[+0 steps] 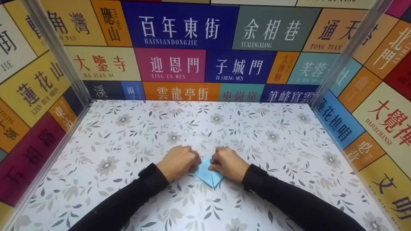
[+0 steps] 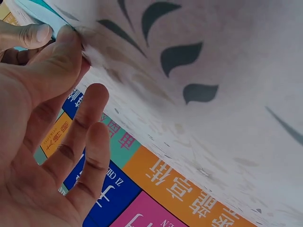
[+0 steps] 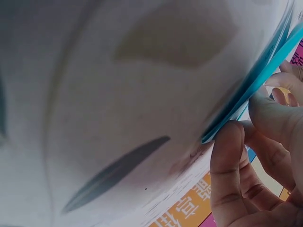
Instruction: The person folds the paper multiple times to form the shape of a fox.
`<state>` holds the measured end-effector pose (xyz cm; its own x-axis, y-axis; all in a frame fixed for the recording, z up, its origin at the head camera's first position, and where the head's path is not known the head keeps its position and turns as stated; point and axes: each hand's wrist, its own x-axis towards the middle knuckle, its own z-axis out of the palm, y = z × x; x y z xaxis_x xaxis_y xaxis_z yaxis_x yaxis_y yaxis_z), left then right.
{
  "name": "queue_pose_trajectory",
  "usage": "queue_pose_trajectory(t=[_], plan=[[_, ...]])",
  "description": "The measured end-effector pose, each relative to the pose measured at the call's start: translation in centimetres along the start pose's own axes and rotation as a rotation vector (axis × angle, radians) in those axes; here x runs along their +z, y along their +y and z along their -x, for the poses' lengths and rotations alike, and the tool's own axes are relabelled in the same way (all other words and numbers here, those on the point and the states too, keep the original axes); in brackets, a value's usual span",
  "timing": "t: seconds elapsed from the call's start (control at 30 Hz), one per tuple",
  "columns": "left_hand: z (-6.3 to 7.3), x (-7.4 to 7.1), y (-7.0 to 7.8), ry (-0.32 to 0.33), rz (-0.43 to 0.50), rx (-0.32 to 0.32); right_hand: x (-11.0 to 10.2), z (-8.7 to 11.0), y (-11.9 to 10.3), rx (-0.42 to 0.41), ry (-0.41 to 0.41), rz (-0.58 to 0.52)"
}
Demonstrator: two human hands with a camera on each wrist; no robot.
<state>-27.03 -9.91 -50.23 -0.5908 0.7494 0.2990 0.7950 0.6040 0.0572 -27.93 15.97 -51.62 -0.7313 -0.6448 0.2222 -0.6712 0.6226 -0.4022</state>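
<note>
A small piece of light blue folded paper (image 1: 204, 175) lies on the table, one point towards the person and a fold seam running up from that point. At its left edge, my left hand (image 1: 180, 163) pinches the paper between thumb and forefinger, the other fingers loosely bent in the left wrist view. My right hand (image 1: 232, 164) holds the upper right side, its thumb over the paper. Seen from the right wrist, the folded layers (image 3: 258, 78) show edge-on beside the thumb and fingers. Both hands partly cover the paper's upper part.
A white tabletop (image 1: 138, 199) with a grey flower and leaf pattern spreads around the hands. Panels with coloured Chinese street-name signs (image 1: 173, 65) stand at the back and both sides, with clear corner strips (image 1: 351, 51) between them.
</note>
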Motion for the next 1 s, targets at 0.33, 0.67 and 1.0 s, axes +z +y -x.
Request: queue_pose_trajectory(t=[0.33, 0.67, 1.0], plan=[[0.19, -0.09, 0.29, 0.006, -0.061, -0.010, -0.16, -0.01, -0.06, 0.001, 0.004, 0.007], [0.26, -0.03, 0.36, -0.005, -0.004, -0.035, 0.01, -0.03, 0.20, -0.018, 0.006, 0.012], [0.50, -0.33, 0.65, -0.039, 0.124, -0.125, -0.33, 0.14, -0.03, -0.011, 0.015, -0.006]])
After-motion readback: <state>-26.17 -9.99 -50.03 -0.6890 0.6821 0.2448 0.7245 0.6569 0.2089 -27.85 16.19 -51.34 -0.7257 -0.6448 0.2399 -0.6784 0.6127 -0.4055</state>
